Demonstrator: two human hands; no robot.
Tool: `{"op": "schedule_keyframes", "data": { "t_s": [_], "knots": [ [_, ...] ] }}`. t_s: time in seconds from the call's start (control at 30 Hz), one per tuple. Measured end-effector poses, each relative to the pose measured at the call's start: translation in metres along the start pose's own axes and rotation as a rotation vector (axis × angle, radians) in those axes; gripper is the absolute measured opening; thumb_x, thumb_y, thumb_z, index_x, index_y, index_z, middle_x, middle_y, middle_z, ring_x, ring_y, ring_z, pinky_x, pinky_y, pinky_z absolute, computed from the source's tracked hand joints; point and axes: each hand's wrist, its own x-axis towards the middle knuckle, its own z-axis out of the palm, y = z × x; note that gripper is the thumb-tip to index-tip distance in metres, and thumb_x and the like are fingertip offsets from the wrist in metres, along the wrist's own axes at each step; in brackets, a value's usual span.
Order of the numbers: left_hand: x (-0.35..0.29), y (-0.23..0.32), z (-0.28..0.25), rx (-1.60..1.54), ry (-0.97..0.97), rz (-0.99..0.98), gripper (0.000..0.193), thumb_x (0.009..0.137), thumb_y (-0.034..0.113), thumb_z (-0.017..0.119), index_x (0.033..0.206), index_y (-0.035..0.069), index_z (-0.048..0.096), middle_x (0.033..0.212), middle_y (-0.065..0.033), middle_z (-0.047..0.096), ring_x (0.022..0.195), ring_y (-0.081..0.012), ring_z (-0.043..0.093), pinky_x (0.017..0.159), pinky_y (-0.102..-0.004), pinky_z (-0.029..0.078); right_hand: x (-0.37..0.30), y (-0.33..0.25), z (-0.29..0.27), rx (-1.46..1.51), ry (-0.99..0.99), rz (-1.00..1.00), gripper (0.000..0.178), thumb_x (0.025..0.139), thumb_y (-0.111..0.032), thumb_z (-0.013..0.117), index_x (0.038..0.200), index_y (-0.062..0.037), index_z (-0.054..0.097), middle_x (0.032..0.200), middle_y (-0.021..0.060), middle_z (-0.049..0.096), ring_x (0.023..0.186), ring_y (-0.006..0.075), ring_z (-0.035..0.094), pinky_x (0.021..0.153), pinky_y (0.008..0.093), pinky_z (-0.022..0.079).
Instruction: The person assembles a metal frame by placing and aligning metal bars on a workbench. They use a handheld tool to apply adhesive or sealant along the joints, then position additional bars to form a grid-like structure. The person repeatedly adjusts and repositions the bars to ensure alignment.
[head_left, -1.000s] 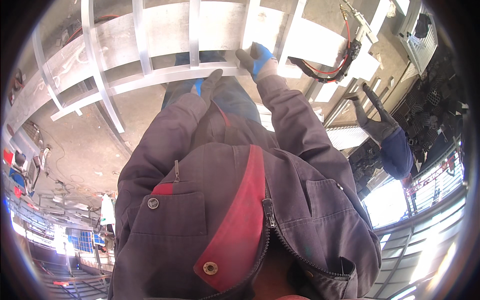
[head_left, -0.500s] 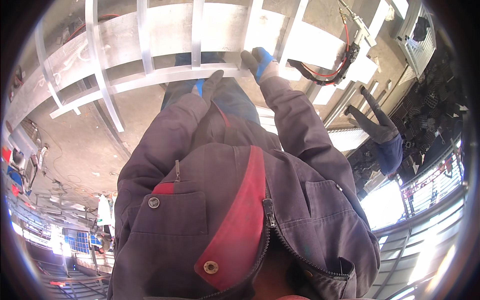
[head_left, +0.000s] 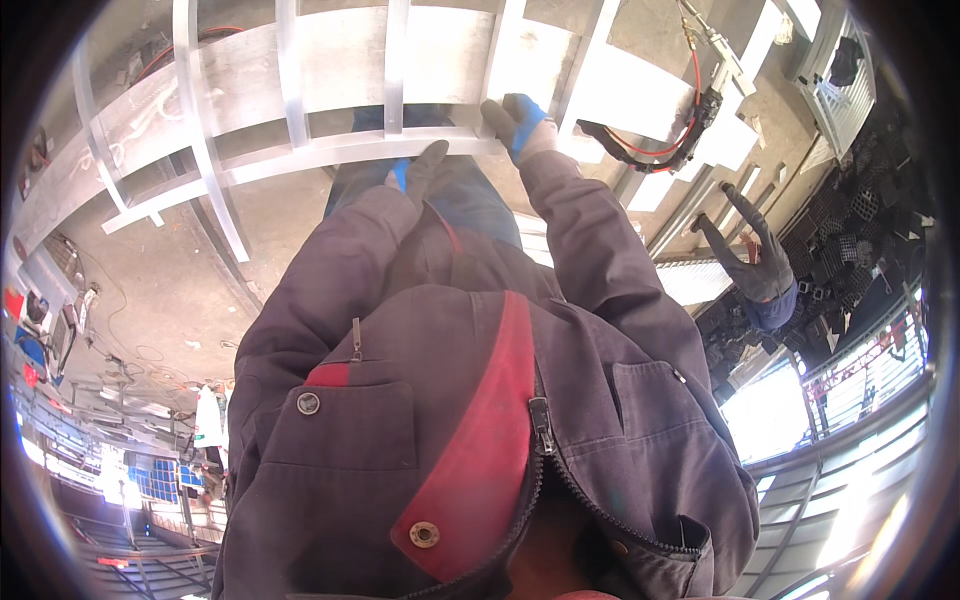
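A frame of silvery metal tubes lies across in front of me, with a long near rail (head_left: 300,160) and several crossbars (head_left: 395,80) running away from it. My left hand (head_left: 425,172), in a grey and blue glove, grips the near rail with its thumb along the edge; its fingers are mostly hidden. Farther right, my right hand (head_left: 515,122), gloved alike, is closed at the rail's right end, beside a crossbar. What exactly lies inside its fingers is partly hidden, but it appears to hold the frame.
A wide pale metal beam (head_left: 340,65) passes beneath the crossbars. Right of my right hand hangs a black and red hose (head_left: 680,145). Another person (head_left: 768,275) stands at the right, near a heap of dark pieces (head_left: 850,230). Cables (head_left: 120,340) trail over the floor at left.
My hands and the metal frame stay almost where they were. The other person at the right has shifted posture, and a hand now shows near their legs.
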Motion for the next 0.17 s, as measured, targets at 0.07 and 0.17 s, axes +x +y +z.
{"op": "schedule_keyframes", "data": {
  "t_s": [0.07, 0.17],
  "knots": [
    [0.001, 0.002, -0.001, 0.002, 0.02, -0.018, 0.066, 0.098, 0.033, 0.071, 0.148, -0.002, 0.046, 0.146, -0.0185, 0.054, 0.132, -0.0353, 0.056, 0.112, -0.0453, 0.048, -0.008, -0.017, -0.006, -0.036, -0.01, 0.025, 0.053, 0.092, -0.05, 0.07, 0.112, -0.0009, 0.07, 0.099, 0.0122, 0.075, 0.087, 0.0233, 0.071, 0.082, 0.0376, 0.055],
    [0.0, 0.003, -0.001, 0.009, -0.017, 0.006, 0.071, 0.098, 0.033, 0.071, 0.152, -0.002, 0.041, 0.15, -0.0191, 0.051, 0.137, -0.0371, 0.052, 0.114, -0.0464, 0.046, -0.016, -0.053, -0.03, -0.088, -0.121, 0.082, 0.055, 0.092, -0.051, 0.069, 0.118, -0.0014, 0.069, 0.105, 0.0143, 0.076, 0.092, 0.0266, 0.073, 0.085, 0.0391, 0.055]
  ]
}}
